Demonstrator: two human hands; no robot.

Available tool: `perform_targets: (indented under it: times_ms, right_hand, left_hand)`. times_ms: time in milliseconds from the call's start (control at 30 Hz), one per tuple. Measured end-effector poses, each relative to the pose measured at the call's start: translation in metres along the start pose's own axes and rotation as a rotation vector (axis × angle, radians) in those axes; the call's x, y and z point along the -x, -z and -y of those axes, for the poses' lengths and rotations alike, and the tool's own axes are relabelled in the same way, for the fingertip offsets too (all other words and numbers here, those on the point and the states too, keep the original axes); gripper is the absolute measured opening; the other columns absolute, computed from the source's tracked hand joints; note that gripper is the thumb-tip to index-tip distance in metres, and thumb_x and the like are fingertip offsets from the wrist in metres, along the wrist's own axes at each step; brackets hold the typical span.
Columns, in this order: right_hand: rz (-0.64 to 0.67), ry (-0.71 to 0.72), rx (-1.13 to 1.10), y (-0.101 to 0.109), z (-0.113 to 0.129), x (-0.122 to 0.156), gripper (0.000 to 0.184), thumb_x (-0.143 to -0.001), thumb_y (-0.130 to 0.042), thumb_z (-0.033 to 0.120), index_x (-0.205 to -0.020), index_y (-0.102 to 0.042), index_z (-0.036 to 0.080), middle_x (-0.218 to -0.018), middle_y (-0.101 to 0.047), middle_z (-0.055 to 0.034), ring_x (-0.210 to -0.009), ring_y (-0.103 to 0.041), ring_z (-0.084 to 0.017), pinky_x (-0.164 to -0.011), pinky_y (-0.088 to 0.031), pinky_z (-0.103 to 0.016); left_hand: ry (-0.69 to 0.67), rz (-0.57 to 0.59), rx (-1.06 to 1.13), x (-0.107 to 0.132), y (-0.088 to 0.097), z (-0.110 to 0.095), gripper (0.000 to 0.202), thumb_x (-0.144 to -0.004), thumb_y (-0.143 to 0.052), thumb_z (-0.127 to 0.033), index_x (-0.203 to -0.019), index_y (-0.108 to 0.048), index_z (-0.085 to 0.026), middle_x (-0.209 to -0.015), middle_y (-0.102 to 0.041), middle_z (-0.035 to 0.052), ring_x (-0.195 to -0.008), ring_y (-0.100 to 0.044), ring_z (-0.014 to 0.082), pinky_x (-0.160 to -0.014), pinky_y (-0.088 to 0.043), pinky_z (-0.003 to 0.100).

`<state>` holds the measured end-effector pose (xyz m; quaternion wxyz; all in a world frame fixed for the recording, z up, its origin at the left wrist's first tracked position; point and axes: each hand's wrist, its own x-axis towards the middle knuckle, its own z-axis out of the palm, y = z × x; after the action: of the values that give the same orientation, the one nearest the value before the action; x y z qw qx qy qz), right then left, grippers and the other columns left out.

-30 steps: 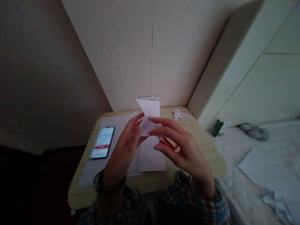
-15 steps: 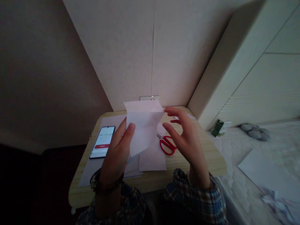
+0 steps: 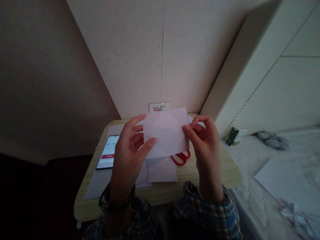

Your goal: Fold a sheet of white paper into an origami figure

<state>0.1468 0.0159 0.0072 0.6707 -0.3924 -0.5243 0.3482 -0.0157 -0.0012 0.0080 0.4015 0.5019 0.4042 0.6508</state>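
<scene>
A folded white sheet of paper (image 3: 166, 133), with faint diagonal crease lines meeting near its top, is held up above the table. My left hand (image 3: 131, 145) grips its left side, thumb across the front and index finger at the top left corner. At the right edge, my right hand (image 3: 203, 140) pinches the sheet between thumb and bent fingers. Below it, red-handled scissors (image 3: 180, 162) lie on the table, their blades hidden by the sheet. More white paper (image 3: 163, 173) rests beneath, near the table's front edge.
A phone (image 3: 107, 155) with a lit timer screen lies left on the wooden table (image 3: 200, 180), partly behind my left hand. A wall socket (image 3: 153, 108) sits beyond. On the bed at right are a green and white box (image 3: 233, 136), a grey object (image 3: 272, 140) and paper (image 3: 280, 181).
The folded paper has turned from upright to sideways and shifted right. My right hand, earlier apart from it with fingers spread, now pinches its right edge. My left hand has changed its grip.
</scene>
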Motion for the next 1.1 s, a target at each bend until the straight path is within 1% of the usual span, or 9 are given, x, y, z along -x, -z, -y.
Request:
perform_targets:
  times_ms: [100,233,400,567,700,800,933,1000,1100]
  right_hand:
    - [0.029,0.035,0.021,0.006,0.003,0.000,0.011,-0.083,-0.067,0.019,-0.083,-0.057,0.025,-0.074,-0.059,0.0044,-0.066,-0.056,-0.012,-0.057,-0.045,-0.024]
    - [0.226,0.033,0.108,0.015,0.001,0.000,0.026,-0.080,-0.072,0.015,-0.103,-0.069,0.026,-0.095,-0.067,0.0011,-0.086,-0.061,-0.016,-0.079,-0.051,-0.031]
    - [0.280,0.111,0.243,0.017,0.001,-0.001,0.031,-0.081,-0.072,0.015,-0.110,-0.069,0.026,-0.105,-0.069,-0.0029,-0.100,-0.062,-0.022,-0.087,-0.050,-0.038]
    - [0.243,0.215,0.400,0.016,0.010,0.000,0.010,-0.085,-0.070,0.018,-0.091,-0.073,0.025,-0.087,-0.064,-0.0020,-0.088,-0.060,-0.021,-0.079,-0.049,-0.036]
    - [0.176,0.245,0.393,0.015,0.012,0.002,0.010,-0.083,-0.071,0.022,-0.074,-0.068,0.023,-0.094,-0.061,-0.0038,-0.094,-0.059,-0.021,-0.082,-0.049,-0.037]
    - [0.205,0.126,0.264,0.011,0.011,0.006,0.016,-0.085,-0.069,0.024,-0.070,-0.063,0.023,-0.082,-0.063,-0.0011,-0.082,-0.062,-0.019,-0.069,-0.051,-0.031]
    - [0.128,-0.068,0.090,0.002,0.012,0.012,0.019,-0.085,-0.068,0.028,-0.070,-0.059,0.023,-0.061,-0.056,0.0045,-0.057,-0.055,-0.012,-0.046,-0.040,-0.023]
    - [0.091,-0.049,0.057,0.002,0.013,0.012,0.010,-0.086,-0.067,0.026,-0.077,-0.062,0.023,-0.064,-0.060,0.0051,-0.057,-0.056,-0.011,-0.047,-0.041,-0.022]
    - [0.099,-0.023,0.024,0.006,0.013,0.009,0.010,-0.084,-0.066,0.021,-0.091,-0.060,0.026,-0.068,-0.065,0.0058,-0.061,-0.061,-0.012,-0.052,-0.046,-0.023]
  left_hand:
    - [-0.037,0.038,-0.094,0.001,0.003,0.003,0.025,-0.077,-0.076,-0.015,-0.099,-0.074,-0.024,-0.103,-0.074,0.0006,-0.091,-0.069,0.0157,-0.080,-0.057,0.026]
    - [-0.039,-0.005,-0.163,0.001,0.005,0.004,0.031,-0.077,-0.077,-0.018,-0.106,-0.074,-0.026,-0.109,-0.070,-0.0001,-0.096,-0.066,0.0168,-0.084,-0.053,0.029]
    - [-0.170,-0.028,-0.383,0.002,0.004,-0.002,0.026,-0.079,-0.075,-0.016,-0.102,-0.075,-0.028,-0.097,-0.063,-0.0015,-0.095,-0.060,0.0175,-0.081,-0.048,0.030]
    - [-0.245,-0.097,-0.495,0.004,0.006,-0.003,0.004,-0.081,-0.075,-0.023,-0.081,-0.076,-0.027,-0.084,-0.052,-0.0019,-0.081,-0.053,0.0168,-0.076,-0.044,0.032]
    - [-0.232,-0.054,-0.359,0.004,0.006,-0.001,0.010,-0.083,-0.072,-0.024,-0.073,-0.071,-0.025,-0.096,-0.060,0.0002,-0.099,-0.057,0.0200,-0.089,-0.046,0.034]
    - [-0.126,0.050,-0.235,0.005,0.004,-0.001,0.004,-0.084,-0.071,-0.024,-0.082,-0.068,-0.024,-0.106,-0.070,0.0016,-0.105,-0.063,0.0216,-0.089,-0.051,0.034]
    - [0.106,0.138,-0.054,0.008,0.000,-0.002,0.029,-0.080,-0.076,-0.024,-0.106,-0.066,-0.028,-0.093,-0.074,-0.0009,-0.076,-0.069,0.0176,-0.062,-0.056,0.025]
    - [0.115,0.085,-0.034,0.009,0.000,-0.001,0.042,-0.078,-0.077,-0.022,-0.117,-0.063,-0.031,-0.086,-0.073,-0.0029,-0.069,-0.067,0.0156,-0.058,-0.055,0.024]
    - [0.010,-0.051,-0.094,0.009,0.003,0.002,0.053,-0.082,-0.074,-0.023,-0.130,-0.054,-0.038,-0.102,-0.071,-0.0031,-0.083,-0.068,0.0170,-0.070,-0.056,0.028]
